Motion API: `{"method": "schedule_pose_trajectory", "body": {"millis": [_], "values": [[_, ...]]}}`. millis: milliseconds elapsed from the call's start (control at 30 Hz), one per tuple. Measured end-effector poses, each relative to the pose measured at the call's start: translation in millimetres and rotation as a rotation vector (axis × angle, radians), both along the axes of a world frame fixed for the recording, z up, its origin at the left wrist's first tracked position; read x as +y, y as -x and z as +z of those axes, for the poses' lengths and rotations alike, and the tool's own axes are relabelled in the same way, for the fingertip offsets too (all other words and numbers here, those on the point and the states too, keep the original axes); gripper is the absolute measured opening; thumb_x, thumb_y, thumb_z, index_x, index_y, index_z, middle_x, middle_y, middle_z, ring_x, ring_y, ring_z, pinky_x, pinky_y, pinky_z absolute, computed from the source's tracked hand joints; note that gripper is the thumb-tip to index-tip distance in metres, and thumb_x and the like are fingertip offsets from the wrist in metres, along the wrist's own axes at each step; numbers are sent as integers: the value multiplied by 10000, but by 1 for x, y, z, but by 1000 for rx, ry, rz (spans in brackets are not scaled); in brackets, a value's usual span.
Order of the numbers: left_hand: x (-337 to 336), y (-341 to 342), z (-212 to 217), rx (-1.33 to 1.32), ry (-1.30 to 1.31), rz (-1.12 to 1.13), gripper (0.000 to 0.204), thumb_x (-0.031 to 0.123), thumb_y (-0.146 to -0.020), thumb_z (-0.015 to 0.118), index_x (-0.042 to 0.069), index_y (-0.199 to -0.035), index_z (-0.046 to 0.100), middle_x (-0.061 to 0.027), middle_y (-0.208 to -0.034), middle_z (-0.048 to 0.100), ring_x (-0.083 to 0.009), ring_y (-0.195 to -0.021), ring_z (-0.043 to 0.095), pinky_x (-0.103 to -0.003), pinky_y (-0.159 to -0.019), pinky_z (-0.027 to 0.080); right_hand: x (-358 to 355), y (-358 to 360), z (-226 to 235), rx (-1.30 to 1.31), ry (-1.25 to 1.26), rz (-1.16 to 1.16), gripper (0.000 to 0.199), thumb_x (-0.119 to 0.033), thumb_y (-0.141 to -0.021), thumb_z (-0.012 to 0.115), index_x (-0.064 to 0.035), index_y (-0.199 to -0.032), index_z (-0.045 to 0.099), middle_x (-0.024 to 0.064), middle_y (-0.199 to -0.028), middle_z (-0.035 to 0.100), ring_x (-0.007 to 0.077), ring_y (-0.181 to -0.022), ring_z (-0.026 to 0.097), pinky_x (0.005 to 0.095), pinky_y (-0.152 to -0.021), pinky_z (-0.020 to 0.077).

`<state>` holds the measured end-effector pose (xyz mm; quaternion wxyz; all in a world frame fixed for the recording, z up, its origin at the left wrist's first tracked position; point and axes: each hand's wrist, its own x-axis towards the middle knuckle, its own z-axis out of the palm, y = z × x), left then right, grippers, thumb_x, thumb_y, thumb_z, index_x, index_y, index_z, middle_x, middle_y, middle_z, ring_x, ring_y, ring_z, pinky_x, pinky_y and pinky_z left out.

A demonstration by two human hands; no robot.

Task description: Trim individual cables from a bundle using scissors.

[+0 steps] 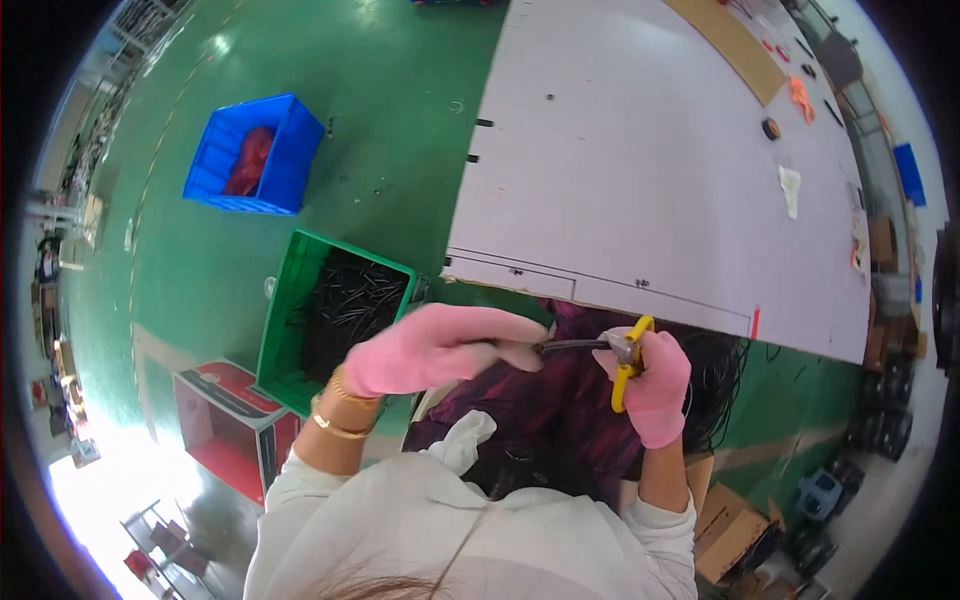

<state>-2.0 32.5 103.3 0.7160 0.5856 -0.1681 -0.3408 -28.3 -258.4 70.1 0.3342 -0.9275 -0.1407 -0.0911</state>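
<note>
Below the workbench's near edge, our right hand [655,390] grips yellow-handled pliers [628,362], jaws closed on a black cable [572,345]; our left hand [440,348] pinches its other end. Thin, light, springy: we'd hold close to the cut. Green crate [290,300] of cable pieces left.

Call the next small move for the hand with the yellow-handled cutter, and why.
Probably squeeze the handles. The right hand holds the yellow-handled cutter with its head at the end of the thin dark cable piece, which the left hand pinches level, so the cut looks lined up.
</note>
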Motion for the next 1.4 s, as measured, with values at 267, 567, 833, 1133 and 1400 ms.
{"method": "schedule_pose_trajectory", "body": {"millis": [267, 567, 833, 1133, 1400], "values": [[94, 35, -58, -1020, -1684, 510, 196, 185, -757, 670, 115, -940, 673, -58, -909, 661, -247, -837, 647, -386, -700, 512, 48, -38, 21, 65, 160, 81, 360, -219, -696, 878, -25, -745, 579, 128, -604, 484, 307, -557, 479, 381, -526, 393], [-34, 19, -64, -1150, -705, 660, 210, 122, -686, 698, 136, -892, 664, 6, -1023, 635, -199, -986, 635, -358, -908, 517, 92, -71, 12, 207, 267, 182, 249, -192, -702, 811, -57, -838, 651, 161, -697, 624, 368, -630, 609, 419, -560, 482], [-39, 4, -91, -1133, -574, 708, 182, 128, -682, 706, 82, -830, 609, -70, -1023, 591, -264, -1031, 595, -426, -956, 495, 100, -79, 19, 348, 310, 170, 227, -198, -733, 783, -43, -824, 646, 185, -700, 622, 387, -650, 621, 419, -576, 499], [-35, 1, -95, -1120, -509, 716, 174, 172, -712, 642, 75, -830, 557, -80, -985, 574, -293, -1069, 585, -436, -968, 502, 103, -84, 21, 370, 358, 199, 240, -199, -711, 795, -45, -829, 655, 185, -708, 625, 382, -655, 627, 420, -586, 505], [-30, 0, -98, -1135, -532, 666, 213, 143, -688, 712, 88, -870, 615, -69, -1000, 586, -280, -1025, 596, -440, -929, 509, 105, -83, 22, 357, 398, 215, 246, -214, -720, 792, -44, -836, 656, 186, -713, 626, 382, -663, 630, 425, -591, 505]]}}
